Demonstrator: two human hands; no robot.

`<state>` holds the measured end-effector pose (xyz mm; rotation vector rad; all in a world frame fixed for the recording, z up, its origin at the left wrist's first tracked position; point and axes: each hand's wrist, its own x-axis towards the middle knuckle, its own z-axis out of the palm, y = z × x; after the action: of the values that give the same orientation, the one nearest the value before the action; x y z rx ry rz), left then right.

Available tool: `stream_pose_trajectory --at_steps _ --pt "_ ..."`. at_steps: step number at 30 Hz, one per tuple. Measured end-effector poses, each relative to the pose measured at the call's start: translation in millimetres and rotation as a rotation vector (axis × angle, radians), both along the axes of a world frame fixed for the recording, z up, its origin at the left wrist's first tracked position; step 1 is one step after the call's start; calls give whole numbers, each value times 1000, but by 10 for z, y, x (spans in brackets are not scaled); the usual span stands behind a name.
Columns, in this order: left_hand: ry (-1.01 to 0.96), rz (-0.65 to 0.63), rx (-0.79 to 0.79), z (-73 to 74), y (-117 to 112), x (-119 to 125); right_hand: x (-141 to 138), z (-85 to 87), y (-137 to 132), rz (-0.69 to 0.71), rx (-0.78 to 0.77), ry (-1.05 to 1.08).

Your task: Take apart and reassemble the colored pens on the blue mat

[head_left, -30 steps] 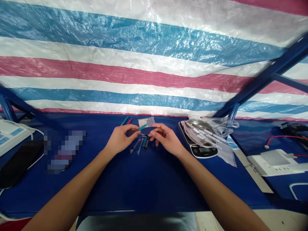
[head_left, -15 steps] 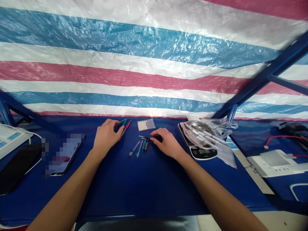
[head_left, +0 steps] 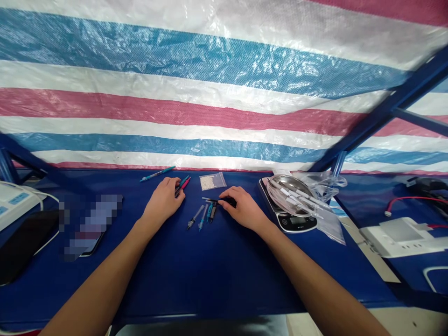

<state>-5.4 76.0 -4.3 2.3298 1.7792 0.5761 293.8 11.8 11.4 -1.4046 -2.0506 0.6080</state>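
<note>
My left hand (head_left: pixel 163 199) rests on the blue table with its fingers curled in around a red pen (head_left: pixel 185 183) and a dark blue pen beside it. Behind that hand lies a teal pen (head_left: pixel 157 174), apart from it. My right hand (head_left: pixel 243 206) has thumb and forefinger closed round a slim black pen (head_left: pixel 212 200) whose pale end points left; the palm hides part of it. Just below its tip, several small pen parts, clear and blue or black, lie in a loose fan, among them a clear barrel (head_left: pixel 195 217) and a blue piece (head_left: pixel 209 211).
A small zip bag of pale pellets (head_left: pixel 210 182) lies between the hands. To the right, a kitchen scale (head_left: pixel 297 223) carries a metal bowl (head_left: pixel 292 182) and bagged white sticks. Two phones, one a black phone (head_left: pixel 30 242), lie left. Striped sheeting (head_left: pixel 210 116) closes the back.
My left hand has moved slightly right and closed in on the red pen. The teal pen now shows behind it, along the table's back edge. My right hand has stayed in place.
</note>
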Motion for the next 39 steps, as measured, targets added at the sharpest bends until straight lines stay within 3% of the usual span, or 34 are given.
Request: stream_pose_trajectory --at_steps 4,7,10,14,20,26,33,39 --pt "140 -20 0 11 -39 10 0 -16 3 3 -4 13" --pt "124 15 -12 87 -41 -17 2 -24 4 7 -6 24" --pt "-87 57 -16 183 -24 -55 5 -18 0 10 -8 28" --pt "-454 -50 -15 245 -53 -31 4 0 -7 17 -13 25" --pt "-645 -230 26 144 -107 84 14 -6 -5 26 -12 21" --pt "-713 -194 -69 -16 -9 64 20 -6 -6 29 -18 15" --pt "-820 -219 6 54 -18 101 31 -25 8 46 2 33" --pt "-863 -189 -26 90 -30 128 38 -35 11 47 -5 18"
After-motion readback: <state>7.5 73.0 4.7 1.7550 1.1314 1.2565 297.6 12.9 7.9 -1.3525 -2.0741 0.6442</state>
